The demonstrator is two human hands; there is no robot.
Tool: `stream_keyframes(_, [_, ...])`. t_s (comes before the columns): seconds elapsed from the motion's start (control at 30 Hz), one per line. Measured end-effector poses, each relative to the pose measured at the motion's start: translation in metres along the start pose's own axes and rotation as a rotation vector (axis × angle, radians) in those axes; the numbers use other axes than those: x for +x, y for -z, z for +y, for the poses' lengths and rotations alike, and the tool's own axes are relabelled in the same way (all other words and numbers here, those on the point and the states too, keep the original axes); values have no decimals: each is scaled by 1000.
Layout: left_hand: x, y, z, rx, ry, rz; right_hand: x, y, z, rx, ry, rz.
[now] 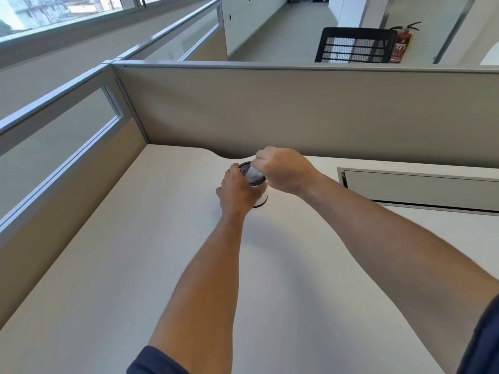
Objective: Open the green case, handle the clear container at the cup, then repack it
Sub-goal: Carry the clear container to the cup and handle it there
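Left hand (235,190) grips the mesh cup (252,177) on the surface (135,252) — right hand (283,170), above its rim, pinches a clear container (253,174).

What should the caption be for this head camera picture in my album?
Left hand steadies a black mesh cup on the desk while the right hand reaches into its top.

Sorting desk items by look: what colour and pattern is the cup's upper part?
Black mesh on the cup, over a white base, seen in the head view.
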State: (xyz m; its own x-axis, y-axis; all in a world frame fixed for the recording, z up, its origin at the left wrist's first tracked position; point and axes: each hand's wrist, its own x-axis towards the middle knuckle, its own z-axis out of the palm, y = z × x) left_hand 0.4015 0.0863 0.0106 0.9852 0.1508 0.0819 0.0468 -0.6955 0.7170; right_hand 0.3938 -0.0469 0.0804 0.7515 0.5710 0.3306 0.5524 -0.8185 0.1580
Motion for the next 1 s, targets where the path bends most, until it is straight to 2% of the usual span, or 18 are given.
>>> stream_keyframes(0.23, [1,2,-2,-12,-9,-5,-1,0,-2,36,11,26])
stream_keyframes(0.43, [-2,5,1,-4,-7,-1,-6,-1,2,40,4,-31])
stream_keyframes(0.7, [-5,3,3,-3,-13,16,-17,-1,1,137,-96,-93])
stream_keyframes(0.77, [-6,3,4,-4,-11,18,-20,-2,2,208,-183,-35])
stream_keyframes(0.83, [-6,4,4,-10,-8,25,-23,-2,6,345,-326,113])
stream_keyframes(0.9, [-7,4,5,-1,-16,31,-27,-3,11,504,-508,224])
stream_keyframes(1.0, [-8,5,4,30,-30,34,-37,-10,21,725,-847,298])
